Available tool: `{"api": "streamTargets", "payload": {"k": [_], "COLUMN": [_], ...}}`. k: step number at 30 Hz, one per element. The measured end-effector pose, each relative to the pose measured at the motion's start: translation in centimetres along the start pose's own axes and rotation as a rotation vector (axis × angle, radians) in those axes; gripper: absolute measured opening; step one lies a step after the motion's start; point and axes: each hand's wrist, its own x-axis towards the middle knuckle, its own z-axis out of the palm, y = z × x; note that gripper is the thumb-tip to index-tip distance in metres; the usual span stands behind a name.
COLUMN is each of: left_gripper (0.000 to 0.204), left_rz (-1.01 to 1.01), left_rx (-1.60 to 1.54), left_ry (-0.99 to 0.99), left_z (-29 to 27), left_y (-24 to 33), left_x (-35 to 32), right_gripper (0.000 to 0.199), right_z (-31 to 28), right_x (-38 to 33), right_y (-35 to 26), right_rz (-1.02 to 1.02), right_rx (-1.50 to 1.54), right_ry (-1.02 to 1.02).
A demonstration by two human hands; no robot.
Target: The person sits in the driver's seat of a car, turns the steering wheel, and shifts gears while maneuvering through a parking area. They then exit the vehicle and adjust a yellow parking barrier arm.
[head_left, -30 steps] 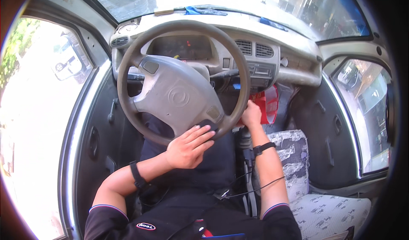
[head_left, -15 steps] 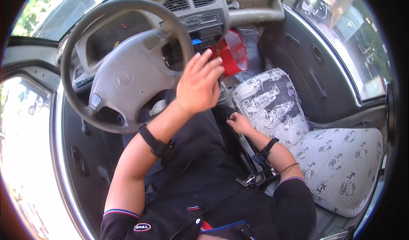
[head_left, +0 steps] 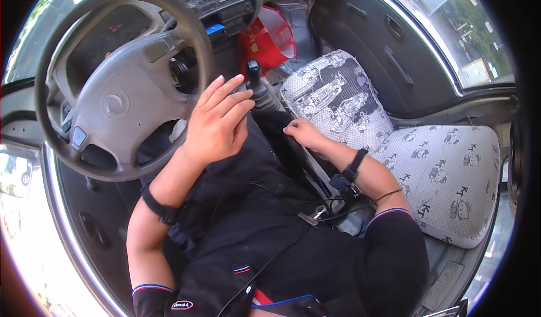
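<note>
Since half a second ago: left hand (head_left: 217, 123) has stayed raised in front of the steering wheel (head_left: 115, 83), fingers now a little more spread; right hand (head_left: 301, 132) has stayed low beside the right thigh, near the handbrake area.

Left hand: open, palm away from the camera, fingers loosely spread, holding nothing. Overlaps the right rim of the steering wheel; whether it touches the rim cannot be told. Black wristband (head_left: 159, 207) on that forearm.

Right hand: fingers curled down onto a dark strap or lever (which of the two cannot be told) right of the steering wheel, just beside the passenger seat cushion (head_left: 329, 94). Black wrist strap (head_left: 352, 168) on that forearm, thin cables trailing from it.

Gear lever (head_left: 253, 77): upright, black knob, right of the steering wheel, between the two hands and just beyond the left fingertips.

Red bag (head_left: 267, 38): on the floor beyond the gear lever, under the dashboard console (head_left: 225, 1).

Passenger seat (head_left: 445, 176): far right of the steering wheel, pale patterned cover.

Passenger door (head_left: 394, 52): closed, beyond the seat.
</note>
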Motion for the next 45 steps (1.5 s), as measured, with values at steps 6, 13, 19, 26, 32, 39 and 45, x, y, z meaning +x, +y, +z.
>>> {"api": "streamTargets", "payload": {"k": [6,13,19,26,32,39,45], "left_gripper": [0.031,0.03,0.05,0.032,0.025,0.022,0.022], "left_rz": [0.035,-0.07,-0.163,-0.307,0.251,0.756,0.701], "left_rx": [-0.057,-0.644,-1.115,-1.155,-0.563,-0.902,-0.876], "left_ry": [-0.059,-0.459,-1.05,-0.975,-0.668,-0.447,-0.455], "left_z": [-1.8,-0.1,2.3,-1.7,-3.3,-2.3,-3.0], "left_y": [2.2,7.5,13.5,13.6,19.2,21.1,21.1], "left_x": [-0.4,4.8,8.6,17.0,23.5,21.8,18.7], "right_gripper": [0.033,0.035,0.037,0.03,0.031,0.032,0.067], "right_z": [-3.3,-8.8,-13.1,-14.2,-12.8,-7.4,-6.0], "right_x": [-2.9,3.4,10.3,9.5,14.7,14.9,11.3], "right_y": [-1.8,-5.3,-8.0,-14.4,-15.6,-15.8,-15.1], "right_rz": [-0.152,-0.204,-0.312,-0.298,-0.33,-0.488,-0.729], "right_rx": [-0.188,-0.656,-0.735,-0.933,-1.071,-1.053,-1.348], "right_ry": [-0.132,0.048,0.262,0.241,0.238,-0.001,-0.281]}}
